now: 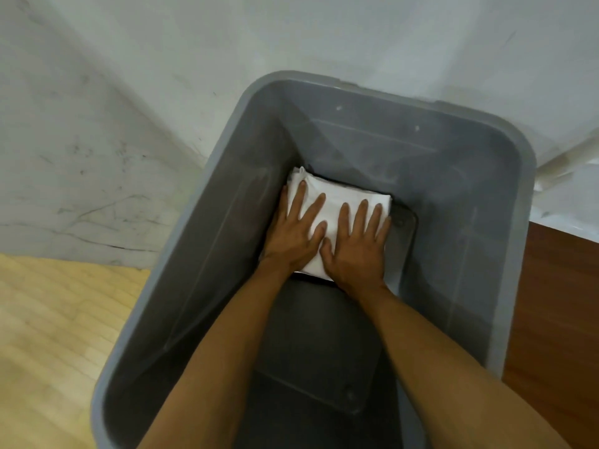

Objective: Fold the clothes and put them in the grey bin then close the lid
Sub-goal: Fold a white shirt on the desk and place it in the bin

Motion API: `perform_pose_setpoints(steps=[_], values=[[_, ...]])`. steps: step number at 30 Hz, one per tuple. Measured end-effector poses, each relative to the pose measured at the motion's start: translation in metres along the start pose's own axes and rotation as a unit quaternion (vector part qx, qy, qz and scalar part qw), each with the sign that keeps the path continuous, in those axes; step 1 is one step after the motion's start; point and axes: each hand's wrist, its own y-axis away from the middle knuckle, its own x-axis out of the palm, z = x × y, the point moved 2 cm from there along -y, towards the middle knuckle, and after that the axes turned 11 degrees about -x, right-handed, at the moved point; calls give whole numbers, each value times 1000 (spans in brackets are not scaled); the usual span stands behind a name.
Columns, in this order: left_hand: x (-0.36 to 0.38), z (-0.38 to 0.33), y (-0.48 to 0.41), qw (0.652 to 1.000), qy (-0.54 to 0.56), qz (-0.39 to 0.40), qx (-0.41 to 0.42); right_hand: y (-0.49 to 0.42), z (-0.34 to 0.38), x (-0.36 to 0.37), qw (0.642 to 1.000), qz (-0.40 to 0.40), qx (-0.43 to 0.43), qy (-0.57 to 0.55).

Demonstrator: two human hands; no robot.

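1. The left hand [291, 233] lies palm down on the white folded cloth [334, 205]. Its fingers are straight and fanned apart, pressing the fabric flat and curling round nothing.
2. The right hand [356, 254] lies just beside it in the same way, flat, with the fingers spread and pointing toward the bin's far wall. The two thumbs meet, or nearly meet, over the middle of the cloth.
3. The white folded cloth lies at the bottom of the grey bin [526, 163], in the far half of its floor. It sits closer to the bin's left wall than to its right.
4. A dark edge shows from under the cloth on the sides toward the bin's far and right walls.
5. A dark folded piece [317, 335] lies flat on the near half of the bin's floor, reaching up to the white cloth. Whether it continues beneath the cloth as one item cannot be told.
6. Both forearms [227, 335] reach down into the bin over its near rim, one on each side of the dark piece.
7. The bin stands open at the top.
8. Beyond the bin's far rim is a pale scuffed wall [129, 92].
9. To the bin's left is a light wooden floor [48, 335].
10. Against the bin's right side is a brown wooden surface [557, 303].
11. Past the bin's far right corner is a blurred white object [567, 163].
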Motion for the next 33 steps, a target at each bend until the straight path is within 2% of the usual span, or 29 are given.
perform_pose_setpoints(steps=[4, 8, 11, 13, 16, 18, 21, 26, 29, 33], values=[[-8, -3, 1, 998, -26, 56, -30, -3, 3, -12, 998, 62, 14, -9], [-31, -19, 9, 981, -77, 143, -109, -11, 8, -45, 984, 177, 28, -11], [-56, -43, 29, 969, -98, 183, -135, -2, 10, -85, 979, 206, 4, -12], [-70, -57, 44, 951, -106, 246, -156, 11, 12, -114, 974, 224, -11, 10], [-93, -84, 63, 927, -108, 317, -168, 38, 9, -159, 978, 200, -45, 47], [-119, -118, 81, 936, -91, 301, -156, 62, 4, -188, 982, 160, -74, 70], [-157, -176, 107, 955, -83, 259, -119, 98, -9, -230, 988, 117, -73, 65], [-193, -263, 152, 973, -126, 194, -24, 168, -36, -294, 993, 78, -70, 54], [-203, -305, 175, 980, -137, 148, 6, 204, -59, -319, 995, 70, -53, 44], [-191, -342, 191, 991, -94, 97, 2, 239, -97, -336, 998, 47, -29, 17]])
